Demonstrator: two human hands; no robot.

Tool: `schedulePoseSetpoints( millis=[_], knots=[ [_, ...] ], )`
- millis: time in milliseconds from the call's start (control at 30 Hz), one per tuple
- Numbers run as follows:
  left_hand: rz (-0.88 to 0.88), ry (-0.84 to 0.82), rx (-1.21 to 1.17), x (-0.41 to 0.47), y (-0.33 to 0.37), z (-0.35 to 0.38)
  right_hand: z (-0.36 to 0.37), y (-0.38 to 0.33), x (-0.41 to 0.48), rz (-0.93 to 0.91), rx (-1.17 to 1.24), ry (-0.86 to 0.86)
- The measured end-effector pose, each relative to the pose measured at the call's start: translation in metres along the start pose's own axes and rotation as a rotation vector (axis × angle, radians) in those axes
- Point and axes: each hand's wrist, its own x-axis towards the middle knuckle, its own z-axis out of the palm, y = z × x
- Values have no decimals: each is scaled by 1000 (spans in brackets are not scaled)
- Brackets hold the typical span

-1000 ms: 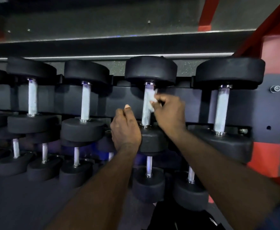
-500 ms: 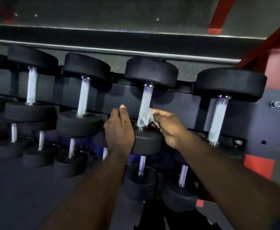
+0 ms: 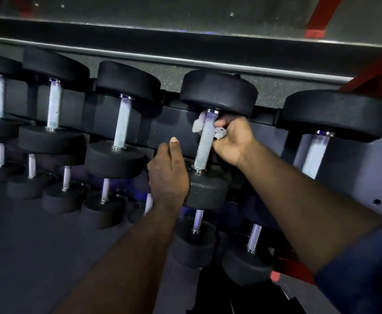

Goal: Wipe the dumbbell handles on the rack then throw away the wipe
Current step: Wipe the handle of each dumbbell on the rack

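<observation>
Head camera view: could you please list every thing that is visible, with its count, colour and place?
upper dumbbells: five, black heads with silver handles, top tier, leftmost cut off
lower dumbbells: about seven, black, smaller, tier below
wipe: one, white, wrapped round the top of the fourth upper handle
rack: one, grey panel with red frame, behind the dumbbells
floor: dark grey, lower left
sleeve: one, blue, right forearm, bottom right
left hand: against the near head of the fourth upper dumbbell, thumb up, fingers hidden
right hand: holds the wipe round that handle
</observation>
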Motion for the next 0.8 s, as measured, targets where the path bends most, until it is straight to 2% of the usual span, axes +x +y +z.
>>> schedulePoseSetpoints(
  millis=[67, 200, 367, 433, 500, 667, 733, 800],
  knots=[
    [-6, -10, 7, 1, 0, 0, 2, 10, -1, -37, -116, -31],
    [-6, 5, -3, -3, 4, -1, -26, 24, -13, 37, -566, -116],
    [-28, -18, -8, -4, 7, -3, -19, 17, -15, 13, -662, -71],
    [-36, -28, -7, -3, 6, -4, -19, 25, -11, -154, -888, 15],
    [-43, -30, -15, -4, 6, -5, -23, 27, -18, -374, -1285, 146],
    [-62, -34, -37, -3, 6, -5, -9, 24, -49, -698, -2162, 374],
    [-54, -31, -36, -4, 9, -7, 3, 24, -57, -984, -2271, 323],
    [-48, -35, -42, -5, 11, -9, 9, 23, -60, -1278, -2147, 68]
  ],
)
